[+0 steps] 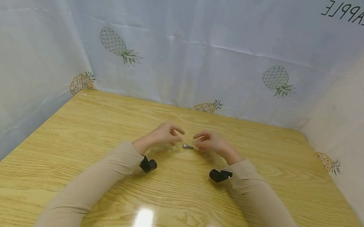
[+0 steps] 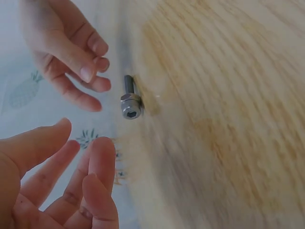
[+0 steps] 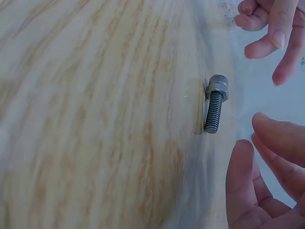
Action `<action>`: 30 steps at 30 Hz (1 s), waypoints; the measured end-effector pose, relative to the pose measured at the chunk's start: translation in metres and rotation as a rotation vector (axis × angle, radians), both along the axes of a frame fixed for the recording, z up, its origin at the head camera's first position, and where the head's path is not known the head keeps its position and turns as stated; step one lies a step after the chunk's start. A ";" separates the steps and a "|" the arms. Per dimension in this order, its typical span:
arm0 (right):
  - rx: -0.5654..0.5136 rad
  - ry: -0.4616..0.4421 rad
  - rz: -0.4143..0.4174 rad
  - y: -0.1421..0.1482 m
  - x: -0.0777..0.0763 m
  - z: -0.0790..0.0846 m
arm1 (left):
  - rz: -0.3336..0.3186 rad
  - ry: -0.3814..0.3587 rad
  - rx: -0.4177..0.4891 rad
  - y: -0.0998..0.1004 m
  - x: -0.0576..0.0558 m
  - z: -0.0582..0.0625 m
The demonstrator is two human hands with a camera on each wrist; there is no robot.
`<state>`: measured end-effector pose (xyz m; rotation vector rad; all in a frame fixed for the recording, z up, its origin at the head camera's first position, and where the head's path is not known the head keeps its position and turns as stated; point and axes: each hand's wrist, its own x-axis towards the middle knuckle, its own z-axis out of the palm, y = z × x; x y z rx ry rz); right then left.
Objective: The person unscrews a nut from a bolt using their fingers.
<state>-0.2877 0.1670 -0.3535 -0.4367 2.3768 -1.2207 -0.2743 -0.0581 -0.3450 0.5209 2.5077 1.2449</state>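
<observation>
A metal socket-head bolt (image 1: 188, 146) with a hex nut (image 3: 218, 89) threaded up near its head lies on the wooden table between my two hands. In the head view its head points left and its threaded end right. My left hand (image 1: 166, 133) hovers just left of the bolt, fingers loosely bent and holding nothing. On the other side my right hand (image 1: 211, 141) is close to the threaded end, its thumb and fingers apart with nothing between them. Both wrist views show the bolt (image 2: 129, 98) apart from all fingertips.
The wood-grain table (image 1: 171, 192) spreads around both forearms. White curtains with pineapple prints (image 1: 187, 72) stand behind it and along both sides. A black wrist camera (image 1: 148, 165) sits under the left wrist, and another black camera (image 1: 220, 175) under the right.
</observation>
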 end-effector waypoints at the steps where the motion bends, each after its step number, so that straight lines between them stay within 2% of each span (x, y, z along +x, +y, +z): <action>1: 0.003 0.001 0.001 0.000 0.000 0.000 | -0.001 -0.006 0.004 0.001 0.000 -0.001; 14: 0.078 0.036 -0.006 -0.005 -0.002 -0.005 | 0.029 -0.072 -0.028 0.012 0.000 -0.011; 23: 0.111 0.006 -0.015 -0.010 0.001 -0.005 | 0.039 -0.067 -0.061 0.017 -0.001 -0.014; 30: 0.147 0.011 -0.019 -0.012 0.000 -0.007 | 0.049 -0.036 -0.104 0.021 -0.002 -0.013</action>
